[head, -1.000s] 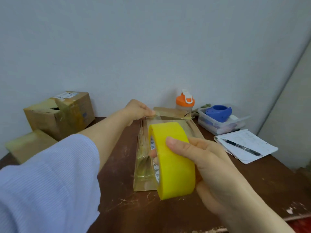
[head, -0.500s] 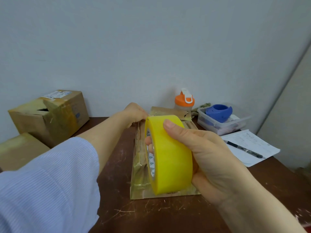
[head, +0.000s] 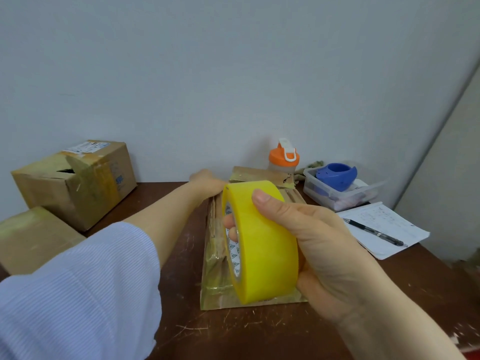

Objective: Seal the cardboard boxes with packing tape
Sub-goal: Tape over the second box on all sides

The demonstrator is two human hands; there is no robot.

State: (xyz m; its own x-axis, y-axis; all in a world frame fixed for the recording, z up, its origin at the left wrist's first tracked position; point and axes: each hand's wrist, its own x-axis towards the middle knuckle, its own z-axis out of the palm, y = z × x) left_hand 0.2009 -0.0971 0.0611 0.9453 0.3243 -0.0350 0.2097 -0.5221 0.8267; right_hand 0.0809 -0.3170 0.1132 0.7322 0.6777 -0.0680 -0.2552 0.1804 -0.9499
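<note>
Inside tape roll (head: 265,242), illegible print (head: 234,252)

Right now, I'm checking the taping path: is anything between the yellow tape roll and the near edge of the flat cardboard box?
Nothing visible does. The right hand holds the yellow tape roll over the flat brown cardboard box; the left hand rests at its far end.

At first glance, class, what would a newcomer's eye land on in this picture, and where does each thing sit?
The yellow tape roll fills the middle foreground, gripped by the right hand above a flat cardboard box on the brown table. The left hand reaches to that box's far end. An orange-capped bottle stands by the wall, a blue object in a clear tub beside it.
</note>
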